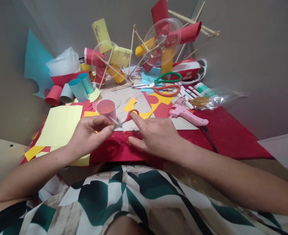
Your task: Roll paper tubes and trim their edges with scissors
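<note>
My left hand (90, 133) is closed in a pinch, thumb and forefinger meeting at the blade tips of small red-handled scissors (130, 115); what it pinches is too small to make out. My right hand (156, 134) is on the scissors' handles, with the forefinger along the upper red loop and the thumb low on the red cloth (227, 133). A pink paper tube (106, 108) stands just behind the blades. A pale yellow sheet (60, 125) lies to the left of my left hand.
A pink glue gun (186, 115) lies to the right, with larger scissors (158, 85) behind it. Paper tubes (77, 88), yellow and red offcuts (149, 102), markers and a plastic bag (212, 98) crowd the board. Two paper-and-stick windmills (163, 42) stand by the wall.
</note>
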Motion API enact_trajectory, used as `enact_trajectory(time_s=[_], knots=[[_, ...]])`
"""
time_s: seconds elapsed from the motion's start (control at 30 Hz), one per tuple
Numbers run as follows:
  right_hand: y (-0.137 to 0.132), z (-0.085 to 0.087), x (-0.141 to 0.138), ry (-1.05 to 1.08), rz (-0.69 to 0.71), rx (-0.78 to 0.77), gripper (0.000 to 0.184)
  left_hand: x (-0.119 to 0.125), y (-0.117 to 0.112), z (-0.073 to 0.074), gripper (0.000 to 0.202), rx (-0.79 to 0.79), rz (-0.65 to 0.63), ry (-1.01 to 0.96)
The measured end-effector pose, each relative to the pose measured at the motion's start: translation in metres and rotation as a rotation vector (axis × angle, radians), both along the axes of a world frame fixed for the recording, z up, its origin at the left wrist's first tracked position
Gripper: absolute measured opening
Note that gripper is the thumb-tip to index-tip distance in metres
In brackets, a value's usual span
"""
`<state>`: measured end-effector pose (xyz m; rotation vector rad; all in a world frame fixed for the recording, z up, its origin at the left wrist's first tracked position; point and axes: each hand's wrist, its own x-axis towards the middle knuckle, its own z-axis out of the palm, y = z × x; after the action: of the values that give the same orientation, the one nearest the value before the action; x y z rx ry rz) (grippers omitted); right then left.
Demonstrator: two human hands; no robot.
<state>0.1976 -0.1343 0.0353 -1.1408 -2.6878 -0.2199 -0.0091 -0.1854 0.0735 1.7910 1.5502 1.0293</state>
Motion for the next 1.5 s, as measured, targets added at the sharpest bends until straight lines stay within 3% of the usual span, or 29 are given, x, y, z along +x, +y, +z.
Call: enact_trajectory(time_s=[0.13, 0.33, 0.4, 0.5, 0.57, 0.6, 0.63, 0.7, 0.8, 0.93, 1.13, 1.27, 1.33, 1.4, 1.5], knots=[[0.0, -0.004, -0.002, 0.034, 0.002, 0.003, 0.068, -0.001, 0.0, -0.002, 0.018, -0.033, 0.023, -0.059], [0.005, -0.009, 0.003, 0.122, -0.052, -0.086, 0.069, -0.021, -0.001, 0.001, 0.015, 0.053, 0.223, -0.25], [0.008, -0.01, 0.008, 0.221, -0.068, -0.205, 0.063, -0.03, -0.006, 0.004, 0.029, -0.044, 0.094, -0.181], [0.011, -0.009, 0.014, 0.512, -0.022, -0.465, 0.035, -0.039, -0.016, 0.01, 0.044, -0.302, -0.357, 0.039], [0.013, -0.006, 0.016, 0.728, 0.019, -0.697, 0.034, -0.04, -0.021, 0.013, 0.027, -0.386, -0.592, 0.157], [0.013, -0.004, 0.016, 0.819, 0.037, -0.817, 0.04, -0.04, -0.022, 0.014, 0.014, -0.406, -0.651, 0.184], [0.014, -0.002, 0.015, 0.887, 0.054, -0.938, 0.045, -0.039, -0.021, 0.014, 0.015, -0.423, -0.669, 0.186], [0.014, 0.002, 0.013, 0.953, 0.093, -1.165, 0.051, -0.034, -0.016, 0.013, 0.03, -0.435, -0.585, 0.089], [0.014, 0.005, 0.008, 0.958, 0.156, -1.456, 0.051, -0.019, -0.001, 0.006, 0.031, -0.392, -0.328, -0.199], [0.009, 0.002, 0.0, 1.028, 0.222, -1.675, 0.045, 0.003, 0.017, -0.009, 0.038, -0.388, -0.348, -0.396], [-0.001, -0.015, -0.006, 1.233, 0.24, -1.755, 0.046, 0.01, 0.022, -0.022, 0.013, -0.403, -0.43, -0.656], [-0.01, -0.024, -0.002, 1.25, 0.327, -1.893, 0.048, 0.008, 0.019, -0.016, 0.012, -0.444, -0.492, -0.72], [-0.014, -0.022, 0.002, 1.243, 0.361, -1.925, 0.047, 0.007, 0.017, -0.011, 0.016, -0.445, -0.46, -0.769], [-0.017, -0.016, 0.007, 1.319, 0.301, -1.748, 0.039, 0.007, 0.016, -0.008, 0.017, -0.387, -0.34, -0.781], [-0.02, -0.006, 0.011, 1.404, 0.142, -1.074, 0.017, 0.006, 0.017, -0.006, 0.015, -0.221, -0.111, -0.712]])
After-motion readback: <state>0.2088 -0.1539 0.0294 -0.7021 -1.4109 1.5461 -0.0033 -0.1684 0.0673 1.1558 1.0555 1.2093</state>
